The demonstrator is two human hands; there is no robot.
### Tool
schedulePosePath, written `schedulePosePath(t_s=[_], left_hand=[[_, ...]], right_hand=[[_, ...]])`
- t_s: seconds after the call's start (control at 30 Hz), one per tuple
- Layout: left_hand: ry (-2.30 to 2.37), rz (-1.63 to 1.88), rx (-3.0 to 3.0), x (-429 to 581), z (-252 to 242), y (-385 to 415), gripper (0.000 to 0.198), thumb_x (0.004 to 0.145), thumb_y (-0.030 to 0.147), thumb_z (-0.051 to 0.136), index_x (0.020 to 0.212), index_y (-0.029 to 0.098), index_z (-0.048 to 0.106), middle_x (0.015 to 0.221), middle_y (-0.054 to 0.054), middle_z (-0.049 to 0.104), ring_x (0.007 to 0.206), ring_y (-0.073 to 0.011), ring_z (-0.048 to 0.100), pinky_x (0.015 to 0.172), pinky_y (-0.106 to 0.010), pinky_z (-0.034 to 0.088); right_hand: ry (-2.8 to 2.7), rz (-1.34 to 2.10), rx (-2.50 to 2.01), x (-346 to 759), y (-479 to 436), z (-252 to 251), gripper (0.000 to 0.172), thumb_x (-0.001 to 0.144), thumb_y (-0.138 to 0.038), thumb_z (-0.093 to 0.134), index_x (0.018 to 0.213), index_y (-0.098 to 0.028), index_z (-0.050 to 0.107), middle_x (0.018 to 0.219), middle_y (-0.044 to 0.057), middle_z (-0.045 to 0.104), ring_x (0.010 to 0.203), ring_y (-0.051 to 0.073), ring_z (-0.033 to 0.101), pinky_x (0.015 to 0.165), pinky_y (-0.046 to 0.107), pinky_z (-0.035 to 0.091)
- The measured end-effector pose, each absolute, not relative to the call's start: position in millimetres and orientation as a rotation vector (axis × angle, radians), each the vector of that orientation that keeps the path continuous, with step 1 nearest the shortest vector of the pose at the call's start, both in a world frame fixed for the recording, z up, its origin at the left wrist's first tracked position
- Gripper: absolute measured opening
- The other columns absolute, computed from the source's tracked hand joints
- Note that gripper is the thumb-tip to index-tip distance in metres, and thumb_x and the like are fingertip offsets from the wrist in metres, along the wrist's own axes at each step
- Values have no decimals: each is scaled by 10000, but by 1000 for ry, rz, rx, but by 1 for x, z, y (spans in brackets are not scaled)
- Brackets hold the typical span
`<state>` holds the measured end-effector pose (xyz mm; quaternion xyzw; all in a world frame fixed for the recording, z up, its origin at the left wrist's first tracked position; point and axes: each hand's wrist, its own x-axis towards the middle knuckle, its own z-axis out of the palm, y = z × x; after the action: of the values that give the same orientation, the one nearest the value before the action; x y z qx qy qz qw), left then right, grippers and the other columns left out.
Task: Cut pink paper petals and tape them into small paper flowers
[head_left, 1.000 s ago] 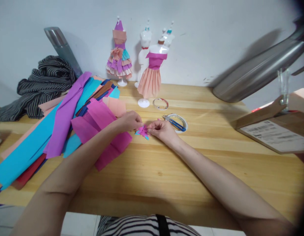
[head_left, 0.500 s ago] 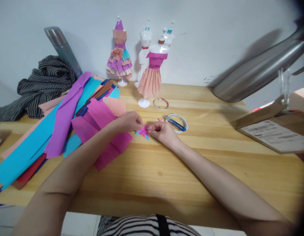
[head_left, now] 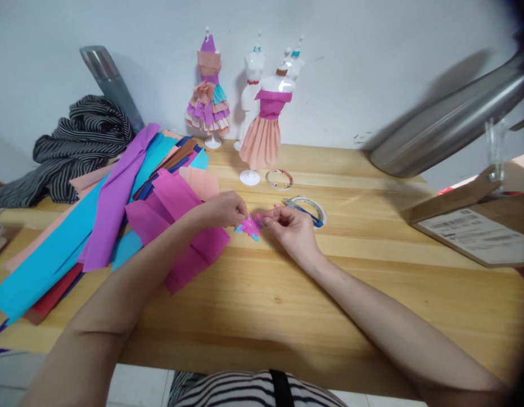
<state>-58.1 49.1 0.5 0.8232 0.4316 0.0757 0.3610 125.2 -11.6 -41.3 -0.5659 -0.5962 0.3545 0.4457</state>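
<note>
A small pink and blue paper flower (head_left: pixel 249 226) is between my two hands, just over the wooden table (head_left: pixel 278 316). My left hand (head_left: pixel 230 210) is closed in a pinch on the flower's upper left edge. From the right, the thumb and forefinger of my right hand (head_left: pixel 291 226) are pinched together at the tip of a pink petal. Blue-handled snips (head_left: pixel 306 212) lie on a white tape roll (head_left: pixel 323 210), partly behind my right hand. Pink crepe paper (head_left: pixel 198 249) is spread under and beside my left forearm.
Small mannequins in paper dresses (head_left: pixel 268 133) stand at the back, near a clear ring (head_left: pixel 279 179). Crepe strips (head_left: pixel 104 209), striped cloth (head_left: pixel 83 141) and a bottle (head_left: pixel 111 85) are left; a cardboard box (head_left: pixel 477 226) and metal kettle (head_left: pixel 435 124) are right.
My right hand has moved slightly right, away from the flower's centre, and now covers part of the snips. My left hand has stayed almost in place.
</note>
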Motion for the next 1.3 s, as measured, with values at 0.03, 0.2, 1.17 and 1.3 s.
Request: schedulePosePath(t_s=[0.03, 0.2, 1.17, 1.3], left_hand=[[1108, 186, 2128, -58, 1, 49, 199, 594, 156, 480, 581, 123, 676, 488, 3, 577, 470, -84, 473, 481, -189, 325], [1126, 124, 2092, -59, 0, 47, 165, 601, 159, 498, 526, 125, 642, 477, -8, 584, 456, -90, 483, 465, -189, 329], [1010, 531, 1196, -31, 6, 26, 93, 740, 199, 631, 693, 140, 578, 310, 93, 374, 302, -25, 261, 356, -166, 159], [1069, 557, 1241, -29, 8, 24, 119, 715, 184, 631, 638, 149, 547, 317, 94, 369, 308, -22, 261, 359, -166, 166]], right_hand=[[-1461, 891, -1410, 124, -13, -42, 166, 692, -317, 646, 691, -154, 676, 634, 50, 687, 515, 131, 548, 543, 270, 435], [-1402, 1055, -1432, 120, -13, -47, 158, 661, -308, 661, 685, -154, 684, 680, 69, 719, 548, 154, 599, 521, 261, 442], [-1424, 797, -1199, 122, -21, -39, 416, 769, -286, 633, 1165, -167, 591, 830, 67, 747, 715, 188, 691, 697, 333, 536], [-1470, 774, -1169, 122, -22, -39, 436, 785, -292, 627, 1202, -172, 582, 805, 60, 740, 682, 177, 675, 647, 314, 524]])
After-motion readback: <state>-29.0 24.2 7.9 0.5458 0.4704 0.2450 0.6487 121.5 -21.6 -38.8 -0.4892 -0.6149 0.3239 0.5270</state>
